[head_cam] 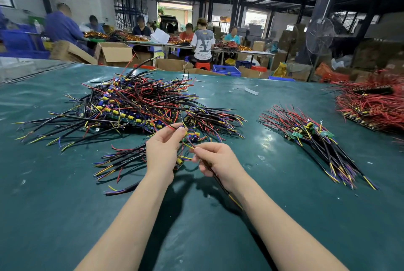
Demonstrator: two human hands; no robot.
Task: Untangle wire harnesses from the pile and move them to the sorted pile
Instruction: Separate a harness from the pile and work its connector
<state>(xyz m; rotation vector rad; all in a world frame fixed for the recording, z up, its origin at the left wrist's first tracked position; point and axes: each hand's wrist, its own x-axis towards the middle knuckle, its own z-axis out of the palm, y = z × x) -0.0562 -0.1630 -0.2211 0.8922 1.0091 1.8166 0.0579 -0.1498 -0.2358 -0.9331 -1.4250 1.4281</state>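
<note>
A big tangled pile of wire harnesses [131, 104], black, red, yellow and blue, lies on the green table [65, 194] at centre left. A smaller loose bunch [122, 161] lies nearer me, left of my hands. The sorted pile [317, 139] lies to the right, its wires laid roughly parallel. My left hand [162, 152] pinches a thin wire between thumb and fingers just in front of the tangled pile. My right hand [218, 162] grips a black sheathed harness [220, 185] whose cable runs back along my wrist. Between the hands hangs a small board with yellow parts [193, 136].
A heap of red wires [371, 104] sits at the far right edge of the table. Beyond the table are cardboard boxes [113, 53], blue crates [226, 69], a standing fan [319, 37] and several people working at long benches.
</note>
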